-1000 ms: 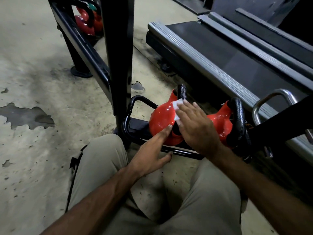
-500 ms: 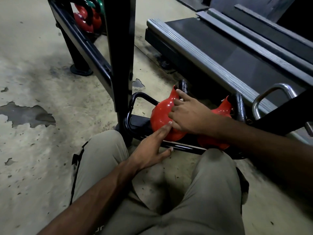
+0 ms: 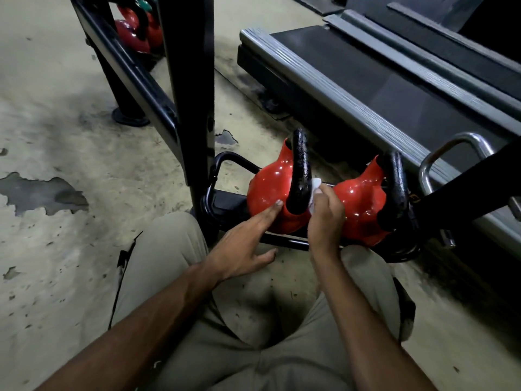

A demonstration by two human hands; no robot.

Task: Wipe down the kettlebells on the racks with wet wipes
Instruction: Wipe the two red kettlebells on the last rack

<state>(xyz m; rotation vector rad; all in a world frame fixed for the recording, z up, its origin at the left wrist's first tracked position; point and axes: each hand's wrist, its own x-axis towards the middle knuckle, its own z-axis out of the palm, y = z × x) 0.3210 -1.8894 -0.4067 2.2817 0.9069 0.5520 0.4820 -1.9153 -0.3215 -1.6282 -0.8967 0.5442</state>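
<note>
Two red kettlebells with black handles lie on the lowest black rack rail (image 3: 225, 204). The left kettlebell (image 3: 267, 190) is tipped with its handle pointing up and away. My left hand (image 3: 242, 249) steadies it, straight fingers touching its near side. My right hand (image 3: 324, 218) grips a white wet wipe (image 3: 315, 187) and presses it into the gap beside the left kettlebell's handle. The right kettlebell (image 3: 361, 204) lies just beyond that hand, partly hidden behind it.
A black rack upright (image 3: 194, 94) rises left of the kettlebells. More red kettlebells (image 3: 132, 32) sit on the rack at the top left. A treadmill deck (image 3: 394, 88) runs close behind, and a chrome handle (image 3: 451, 148) sticks up at the right. My knees are by the rail.
My right hand pulled back from the top of the left kettlebell to its right side, next to the handle, with the wipe. The handle now shows. My left hand stayed on the kettlebell.
</note>
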